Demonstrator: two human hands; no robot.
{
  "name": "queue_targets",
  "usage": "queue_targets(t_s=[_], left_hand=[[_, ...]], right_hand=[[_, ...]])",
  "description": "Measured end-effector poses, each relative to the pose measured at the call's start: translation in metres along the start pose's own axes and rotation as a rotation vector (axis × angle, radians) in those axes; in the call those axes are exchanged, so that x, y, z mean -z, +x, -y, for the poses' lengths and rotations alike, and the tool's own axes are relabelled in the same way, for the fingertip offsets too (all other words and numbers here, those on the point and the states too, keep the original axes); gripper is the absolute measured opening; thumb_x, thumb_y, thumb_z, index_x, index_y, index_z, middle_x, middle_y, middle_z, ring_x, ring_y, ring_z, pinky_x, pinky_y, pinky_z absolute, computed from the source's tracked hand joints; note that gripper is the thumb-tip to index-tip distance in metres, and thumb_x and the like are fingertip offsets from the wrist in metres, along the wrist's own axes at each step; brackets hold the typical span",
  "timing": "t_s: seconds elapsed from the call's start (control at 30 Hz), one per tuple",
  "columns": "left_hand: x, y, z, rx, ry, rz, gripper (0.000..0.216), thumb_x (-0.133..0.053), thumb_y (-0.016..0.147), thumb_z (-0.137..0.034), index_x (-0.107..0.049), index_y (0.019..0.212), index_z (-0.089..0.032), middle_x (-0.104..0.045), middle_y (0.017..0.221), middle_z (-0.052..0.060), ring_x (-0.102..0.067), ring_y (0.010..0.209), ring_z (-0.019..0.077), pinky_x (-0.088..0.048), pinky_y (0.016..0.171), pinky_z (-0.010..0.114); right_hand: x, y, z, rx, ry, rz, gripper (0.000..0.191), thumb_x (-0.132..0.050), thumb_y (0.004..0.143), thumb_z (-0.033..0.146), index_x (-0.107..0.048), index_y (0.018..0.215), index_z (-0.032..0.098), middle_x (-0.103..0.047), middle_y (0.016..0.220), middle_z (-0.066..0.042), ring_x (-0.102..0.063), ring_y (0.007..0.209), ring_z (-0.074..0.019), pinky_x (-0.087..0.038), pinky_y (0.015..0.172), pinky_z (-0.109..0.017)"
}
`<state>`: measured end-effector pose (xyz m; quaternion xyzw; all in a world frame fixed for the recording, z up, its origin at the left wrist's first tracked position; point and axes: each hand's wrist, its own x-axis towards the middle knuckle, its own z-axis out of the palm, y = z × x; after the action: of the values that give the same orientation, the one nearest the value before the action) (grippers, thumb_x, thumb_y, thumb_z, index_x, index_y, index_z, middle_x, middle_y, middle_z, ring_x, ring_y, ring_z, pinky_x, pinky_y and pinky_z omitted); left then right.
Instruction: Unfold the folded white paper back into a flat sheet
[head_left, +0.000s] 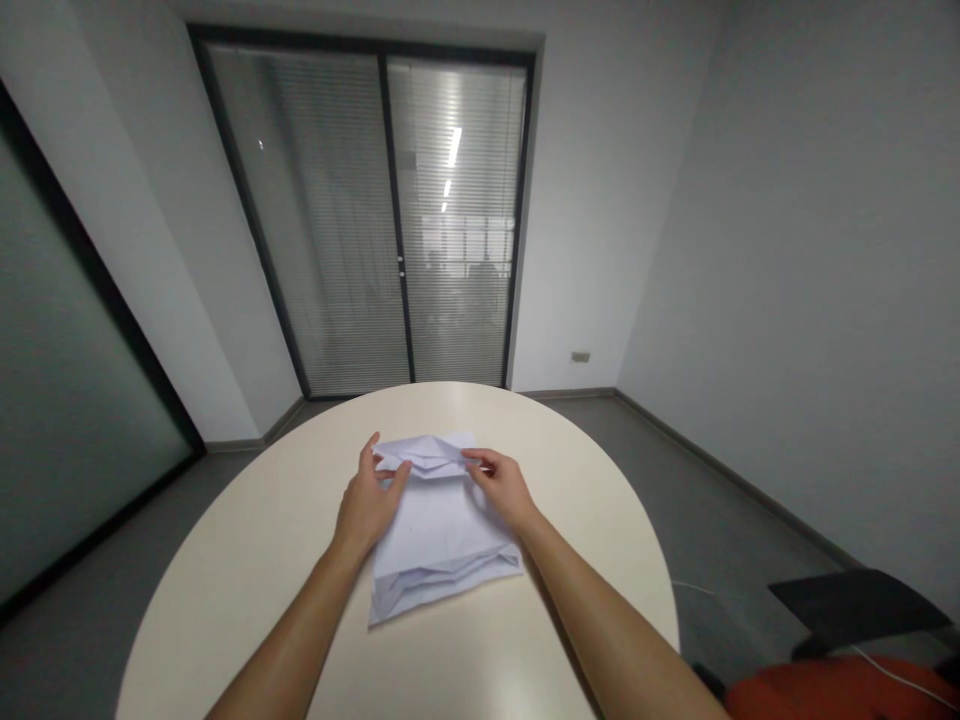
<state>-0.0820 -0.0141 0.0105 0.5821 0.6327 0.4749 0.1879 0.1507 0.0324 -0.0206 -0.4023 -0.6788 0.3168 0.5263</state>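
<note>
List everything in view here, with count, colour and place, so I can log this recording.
folded paper: sheet count unclear, white, on the table
table: one, cream, centre foreground
framed panes: two, black frame, beyond the table
blinds: pale grey, at both panes
wall plate: one, beige, low on the far wall
frosted panel: one, grey-green, left edge
walls: several, light grey, left, far and right
floor: grey, around the table
chair: one, partly visible, red seat, bottom right
cable: count unclear, white, lower right
forearms: two, bare, from the bottom edge
left grip: one, bare, on the paper's far fold, left side
right grip: one, bare, same fold, right end
</note>
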Motion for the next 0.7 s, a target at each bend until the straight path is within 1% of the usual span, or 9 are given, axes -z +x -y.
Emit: queue_targets(t_s=[0.03,0.07,0.17,0.23,0.33,0.4,0.5,0.6,0.7], left_hand=[[-0.001,0.000,0.000,0.003,-0.024,0.001,0.075,-0.060,0.088,-0.052,-0.034,0.151,-0.019,-0.069,0.127,0.016,-0.072,0.099,0.0245,-0.052,0.088,0.034],[-0.002,0.000,0.001,-0.001,-0.043,0.003,0.070,-0.059,0.089,-0.052,-0.040,0.147,-0.018,-0.072,0.120,0.015,-0.072,0.096,0.0248,-0.053,0.085,0.033],[-0.003,0.000,0.003,-0.047,-0.084,0.001,0.049,-0.052,0.092,-0.051,-0.060,0.126,-0.017,-0.075,0.108,0.012,-0.072,0.094,0.0254,-0.053,0.082,0.032],[-0.004,0.000,0.005,-0.090,-0.095,0.003,0.044,-0.048,0.093,-0.052,-0.066,0.114,-0.018,-0.076,0.106,0.011,-0.070,0.097,0.0256,-0.052,0.086,0.032],[-0.005,0.000,0.007,-0.095,-0.094,0.015,0.048,-0.045,0.094,-0.056,-0.069,0.109,-0.017,-0.076,0.103,0.010,-0.070,0.096,0.0261,-0.051,0.087,0.033],[-0.005,0.001,0.008,-0.041,-0.109,0.018,0.053,-0.044,0.093,-0.060,-0.069,0.108,-0.016,-0.076,0.099,0.011,-0.070,0.091,0.0267,-0.053,0.082,0.034],[-0.006,0.003,0.012,0.067,-0.213,0.012,0.060,-0.044,0.091,-0.066,-0.068,0.107,-0.014,-0.076,0.096,0.012,-0.071,0.087,0.0265,-0.056,0.072,0.034],[-0.007,0.007,0.017,0.163,-0.324,0.007,0.060,-0.042,0.092,-0.065,-0.069,0.104,-0.012,-0.076,0.099,0.014,-0.073,0.087,0.0258,-0.057,0.064,0.032],[-0.008,0.011,0.020,0.237,-0.389,0.012,0.055,-0.043,0.094,-0.059,-0.070,0.098,-0.011,-0.076,0.097,0.016,-0.074,0.081,0.0250,-0.058,0.060,0.031]], right_hand=[[-0.004,-0.002,0.002,0.013,-0.007,0.047,0.028,-0.062,0.085,0.029,-0.076,0.108,0.022,-0.076,0.113,-0.008,-0.070,0.098,-0.0234,-0.054,0.089,-0.037],[-0.006,-0.004,0.004,0.019,-0.025,0.063,0.028,-0.062,0.084,0.026,-0.076,0.108,0.022,-0.076,0.111,-0.007,-0.070,0.096,-0.0226,-0.054,0.087,-0.036],[-0.007,-0.006,0.007,0.045,-0.141,0.042,0.024,-0.062,0.081,0.020,-0.075,0.101,0.022,-0.076,0.102,-0.006,-0.068,0.088,-0.0210,-0.052,0.083,-0.034],[-0.003,-0.006,0.008,0.078,-0.215,0.037,0.019,-0.063,0.082,0.020,-0.075,0.096,0.023,-0.075,0.096,-0.004,-0.067,0.085,-0.0208,-0.051,0.081,-0.033],[0.003,-0.004,0.011,0.111,-0.242,0.072,0.013,-0.064,0.084,0.024,-0.075,0.092,0.025,-0.074,0.090,-0.003,-0.067,0.082,-0.0212,-0.050,0.079,-0.032],[0.005,-0.004,0.012,0.097,-0.225,0.072,0.012,-0.065,0.086,0.028,-0.073,0.094,0.026,-0.075,0.087,-0.002,-0.068,0.079,-0.0208,-0.049,0.076,-0.031],[0.006,-0.004,0.013,0.062,-0.227,0.048,0.012,-0.064,0.088,0.033,-0.071,0.094,0.026,-0.074,0.085,-0.002,-0.067,0.076,-0.0202,-0.047,0.072,-0.029],[0.006,-0.006,0.014,0.044,-0.236,0.038,0.013,-0.061,0.091,0.037,-0.066,0.094,0.026,-0.072,0.082,-0.001,-0.065,0.074,-0.0197,-0.044,0.068,-0.028],[0.005,-0.006,0.016,0.043,-0.196,0.009,0.015,-0.057,0.093,0.040,-0.061,0.096,0.025,-0.065,0.075,0.001,-0.060,0.068,-0.0177,-0.042,0.065,-0.027]])
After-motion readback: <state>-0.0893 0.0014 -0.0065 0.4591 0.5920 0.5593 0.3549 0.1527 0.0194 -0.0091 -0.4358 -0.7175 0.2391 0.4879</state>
